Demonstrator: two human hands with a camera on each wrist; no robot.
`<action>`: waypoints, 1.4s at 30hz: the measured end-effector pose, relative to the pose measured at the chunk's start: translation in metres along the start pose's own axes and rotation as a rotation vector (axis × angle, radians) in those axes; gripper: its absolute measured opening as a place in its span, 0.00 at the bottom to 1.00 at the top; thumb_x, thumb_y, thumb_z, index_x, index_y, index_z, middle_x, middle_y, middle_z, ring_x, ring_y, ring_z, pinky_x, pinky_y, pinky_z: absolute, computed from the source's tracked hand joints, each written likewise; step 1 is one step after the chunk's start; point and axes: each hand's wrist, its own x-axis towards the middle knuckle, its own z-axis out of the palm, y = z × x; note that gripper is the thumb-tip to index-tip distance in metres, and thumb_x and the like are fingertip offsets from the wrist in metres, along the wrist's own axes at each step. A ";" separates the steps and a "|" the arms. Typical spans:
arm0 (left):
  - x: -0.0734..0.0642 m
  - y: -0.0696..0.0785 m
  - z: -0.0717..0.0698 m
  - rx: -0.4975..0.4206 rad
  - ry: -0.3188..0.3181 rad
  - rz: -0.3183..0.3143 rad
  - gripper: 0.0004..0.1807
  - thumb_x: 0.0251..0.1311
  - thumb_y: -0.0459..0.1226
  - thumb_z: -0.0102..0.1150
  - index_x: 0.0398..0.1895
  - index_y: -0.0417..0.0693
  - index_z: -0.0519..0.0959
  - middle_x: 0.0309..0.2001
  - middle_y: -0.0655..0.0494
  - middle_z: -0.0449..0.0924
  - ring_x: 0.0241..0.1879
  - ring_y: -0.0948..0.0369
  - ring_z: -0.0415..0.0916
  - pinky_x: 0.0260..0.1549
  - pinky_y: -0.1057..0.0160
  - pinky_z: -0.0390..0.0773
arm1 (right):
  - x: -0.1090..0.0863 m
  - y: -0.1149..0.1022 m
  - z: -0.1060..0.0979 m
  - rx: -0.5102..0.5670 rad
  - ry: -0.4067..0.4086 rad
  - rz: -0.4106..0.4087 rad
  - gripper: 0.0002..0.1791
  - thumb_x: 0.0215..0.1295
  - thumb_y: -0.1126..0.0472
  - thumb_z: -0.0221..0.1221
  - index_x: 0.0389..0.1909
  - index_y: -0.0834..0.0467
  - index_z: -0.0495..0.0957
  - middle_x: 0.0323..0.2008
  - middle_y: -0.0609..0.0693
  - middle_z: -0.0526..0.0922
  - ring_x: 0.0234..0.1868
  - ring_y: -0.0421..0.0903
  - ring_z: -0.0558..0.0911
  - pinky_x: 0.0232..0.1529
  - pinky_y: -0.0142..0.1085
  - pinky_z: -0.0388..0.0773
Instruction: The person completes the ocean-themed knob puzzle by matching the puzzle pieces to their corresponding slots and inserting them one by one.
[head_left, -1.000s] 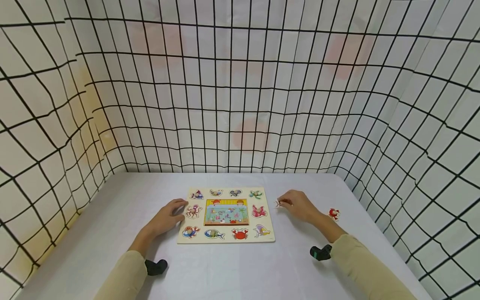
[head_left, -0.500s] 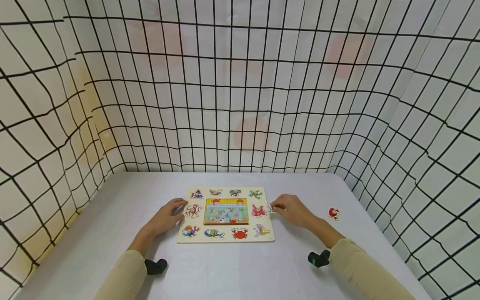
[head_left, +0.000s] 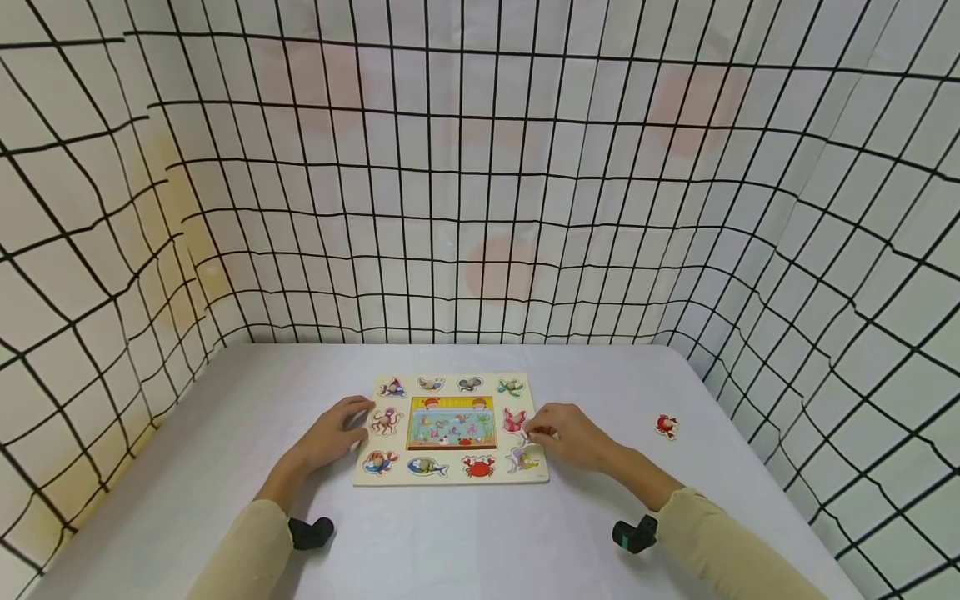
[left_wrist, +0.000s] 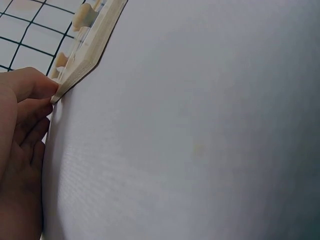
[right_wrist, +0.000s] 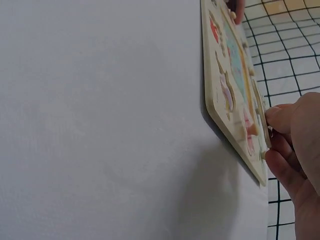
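A wooden peg puzzle board (head_left: pixel 453 481) with sea-animal shapes lies flat on the white table. My left hand (head_left: pixel 332 433) rests its fingertips against the board's left edge; in the left wrist view its fingers touch the pale wooden rim (left_wrist: pixel 82 67). My right hand (head_left: pixel 572 436) pinches a thin wooden puzzle piece (right_wrist: pixel 261 112), seen edge-on in the right wrist view. It is above the board's right side, between the pink shape (head_left: pixel 514 421) and the purple-and-yellow shape (head_left: pixel 524 458). The held piece's picture is mostly hidden.
A loose red crab-like puzzle piece (head_left: pixel 667 427) lies on the table (head_left: pixel 465 542) to the right of my right hand. Several pieces with knobs, such as the fish (head_left: pixel 427 467), sit in the board. Walls with a black grid (head_left: pixel 480 200) enclose the table's back and sides.
My right hand has moved left with the puzzle piece, from the table beside the board to over its right side, then slightly toward the near edge. My left hand has stayed in place.
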 end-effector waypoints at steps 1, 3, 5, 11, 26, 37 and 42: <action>0.000 0.000 0.000 0.002 0.001 -0.001 0.30 0.68 0.34 0.58 0.73 0.36 0.69 0.76 0.37 0.61 0.77 0.36 0.48 0.74 0.34 0.48 | 0.000 -0.001 0.000 0.001 -0.007 0.003 0.07 0.68 0.65 0.67 0.45 0.57 0.89 0.41 0.42 0.85 0.39 0.38 0.79 0.42 0.32 0.82; 0.001 0.000 0.000 0.001 0.002 -0.001 0.30 0.68 0.34 0.58 0.73 0.36 0.69 0.76 0.38 0.61 0.77 0.36 0.48 0.74 0.34 0.48 | -0.001 -0.003 0.001 0.004 -0.025 0.005 0.07 0.69 0.65 0.67 0.45 0.57 0.89 0.40 0.41 0.85 0.40 0.37 0.79 0.42 0.32 0.82; 0.001 0.000 0.000 0.002 0.002 0.000 0.30 0.68 0.34 0.57 0.73 0.36 0.69 0.76 0.38 0.61 0.77 0.36 0.48 0.74 0.34 0.48 | -0.001 -0.003 0.002 0.006 -0.036 -0.012 0.07 0.68 0.65 0.67 0.45 0.58 0.89 0.40 0.41 0.85 0.40 0.37 0.80 0.42 0.32 0.82; 0.000 0.001 0.000 0.002 0.004 0.001 0.30 0.68 0.33 0.57 0.73 0.36 0.69 0.76 0.38 0.61 0.77 0.36 0.48 0.74 0.35 0.48 | -0.005 -0.005 0.008 0.012 -0.061 -0.029 0.07 0.69 0.65 0.66 0.45 0.58 0.89 0.40 0.41 0.85 0.40 0.36 0.79 0.42 0.32 0.82; -0.001 0.001 0.000 -0.002 -0.001 0.002 0.30 0.69 0.34 0.57 0.73 0.36 0.69 0.76 0.37 0.60 0.77 0.36 0.48 0.74 0.34 0.48 | -0.009 -0.009 0.017 0.023 -0.092 -0.030 0.09 0.70 0.65 0.66 0.47 0.58 0.89 0.43 0.42 0.86 0.43 0.36 0.80 0.43 0.32 0.82; 0.000 -0.001 0.000 -0.004 -0.001 0.008 0.30 0.69 0.34 0.57 0.74 0.36 0.69 0.76 0.37 0.60 0.77 0.36 0.48 0.74 0.34 0.48 | -0.008 -0.009 0.019 0.021 -0.099 -0.055 0.09 0.70 0.65 0.65 0.48 0.58 0.89 0.43 0.41 0.86 0.41 0.35 0.79 0.42 0.31 0.82; 0.000 -0.002 0.000 -0.005 0.001 0.004 0.30 0.68 0.35 0.58 0.74 0.37 0.69 0.76 0.38 0.60 0.77 0.36 0.48 0.74 0.34 0.48 | -0.008 -0.010 0.020 0.021 -0.106 -0.054 0.09 0.70 0.65 0.65 0.48 0.58 0.89 0.43 0.42 0.86 0.42 0.35 0.79 0.42 0.31 0.82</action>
